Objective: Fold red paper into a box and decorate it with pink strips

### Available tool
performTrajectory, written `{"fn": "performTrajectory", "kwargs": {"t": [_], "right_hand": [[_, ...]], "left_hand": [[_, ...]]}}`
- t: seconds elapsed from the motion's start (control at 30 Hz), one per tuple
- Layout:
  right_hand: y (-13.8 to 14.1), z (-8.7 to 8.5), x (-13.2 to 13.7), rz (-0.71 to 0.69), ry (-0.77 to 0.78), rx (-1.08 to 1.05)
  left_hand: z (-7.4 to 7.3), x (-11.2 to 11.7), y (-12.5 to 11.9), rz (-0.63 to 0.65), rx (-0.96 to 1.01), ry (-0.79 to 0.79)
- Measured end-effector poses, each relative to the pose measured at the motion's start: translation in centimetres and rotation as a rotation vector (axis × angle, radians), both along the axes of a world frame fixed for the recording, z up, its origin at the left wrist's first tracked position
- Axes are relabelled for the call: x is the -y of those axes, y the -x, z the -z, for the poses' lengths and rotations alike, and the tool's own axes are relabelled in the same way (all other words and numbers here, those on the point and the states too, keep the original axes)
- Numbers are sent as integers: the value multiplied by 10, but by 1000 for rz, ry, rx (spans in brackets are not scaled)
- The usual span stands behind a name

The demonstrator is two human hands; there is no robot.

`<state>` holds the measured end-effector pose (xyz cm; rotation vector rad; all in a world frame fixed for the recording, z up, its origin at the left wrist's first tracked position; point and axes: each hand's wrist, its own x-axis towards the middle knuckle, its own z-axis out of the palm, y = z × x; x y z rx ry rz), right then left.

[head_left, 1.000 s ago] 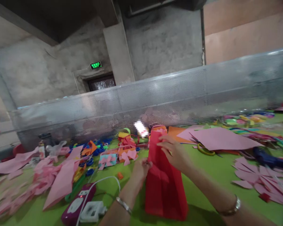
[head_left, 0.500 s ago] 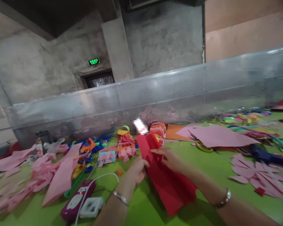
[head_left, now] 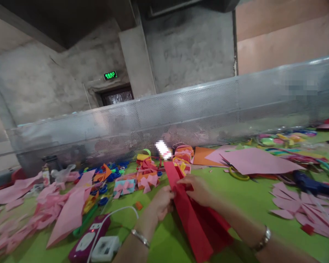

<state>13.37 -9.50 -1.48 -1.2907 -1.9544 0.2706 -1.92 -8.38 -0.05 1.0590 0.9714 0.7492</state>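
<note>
OK, person's L hand (head_left: 162, 202) has thumb & fingers drawn in tight on the L edge of the folded red paper (head_left: 188, 219), nr its upper part. R hand (head_left: 199, 190) is half-curled, fingertips on the same paper just beside; can't tell if they pinch it or only press. Paper's front & ctr, creased lengthwise, slanting upper L to lower R over the green table (head_left: 166, 244), wider at its near end. To its L: purple pwr strip (head_left: 84, 241) w/ a white adapter (head_left: 105, 249) just beside. Beyond L hand: pink bow (head_left: 148, 181). R side: yellow-handled scissors (head_left: 238, 176) by a big pink sheet (head_left: 263, 160), plus dark-blue tool (head_left: 312, 183) & pink petal-shaped cutouts (head_left: 285, 201).
</note>
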Motion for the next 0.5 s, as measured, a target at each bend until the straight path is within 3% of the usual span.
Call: {"fn": "performTrajectory", "kwargs": {"t": [0.2, 0.5], "right_hand": [[-1, -3, 1, -2, -2, -45], [3, -13, 10, -21, -2, -120]], "left_hand": [[-6, 4, 1, 65, -26, -25], [-7, 6, 0, 11, 2, 24]]}}
